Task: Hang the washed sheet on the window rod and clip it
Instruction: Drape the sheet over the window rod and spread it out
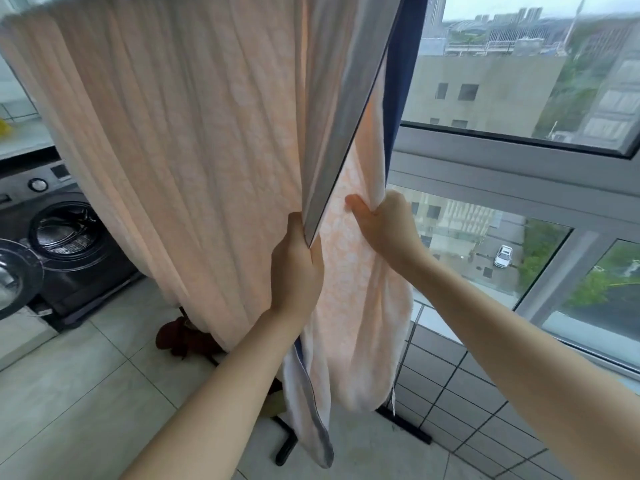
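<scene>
1. Left hand (296,268): fingers curled tight round the grey hem of the sheet (180,140), fist just below where the hem edge runs up and away.
2. Right hand (384,225): fingers wrapped into a bunched fold of the same sheet, thumb (356,204) lying on the near face. The two fists are close, with a peach patterned panel between them.
3. The sheet hangs from above both hands and drapes down past them almost to the floor (86,393). The rod is out of view at the top, so I can't tell how it sits there.
4. Step, as I read it: spreading and straightening the hung sheet. No clips visible; clipping looks not done yet.
5. Next move probably calls for pulling the hands apart to flatten the bunch at the right fingers, then reaching up to the top edge with clips.
6. Around: window (519,140) just beyond the right fingers, washing machine (65,237) with its door open well left of the left fingers, black stand foot (285,445) below both hands, dark red bundle (187,336) on the floor behind the sheet.
7. In the way: the low hem could snag on the stand foot.
</scene>
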